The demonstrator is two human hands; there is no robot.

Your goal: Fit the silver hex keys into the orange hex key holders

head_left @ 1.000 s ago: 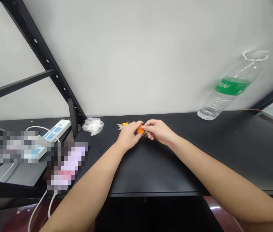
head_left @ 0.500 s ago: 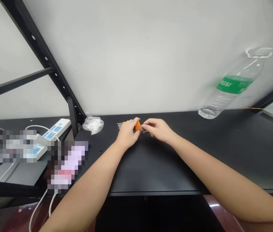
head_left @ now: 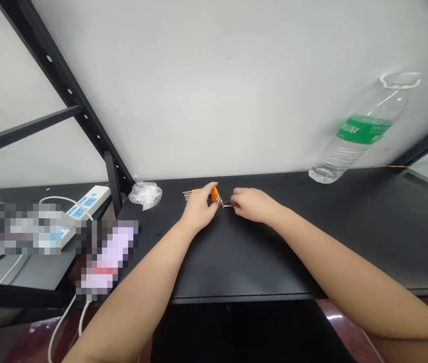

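Observation:
My left hand [head_left: 200,206] is closed around an orange hex key holder [head_left: 214,194] on the black tabletop. Straight ends of several metal hex keys [head_left: 187,194] stick out on its left side, while short bent ends [head_left: 220,201] show at the right of the holder. Just to the right, my right hand [head_left: 255,205] is closed, its fingertips pinching thin metal hex keys [head_left: 228,204] lying close to the table. How many it grips is hidden by the fingers.
A crumpled clear plastic bag [head_left: 145,195] lies left of my hands. A large water bottle [head_left: 356,133] with a green label leans at the right by the wall. Power strips [head_left: 85,204], white cables and a blurred phone-like screen [head_left: 111,257] are at the left, near a black metal frame [head_left: 66,85].
My right hand has drawn slightly right, away from the orange holder, with its fingers now lower by the metal keys. My left hand stays on the holder.

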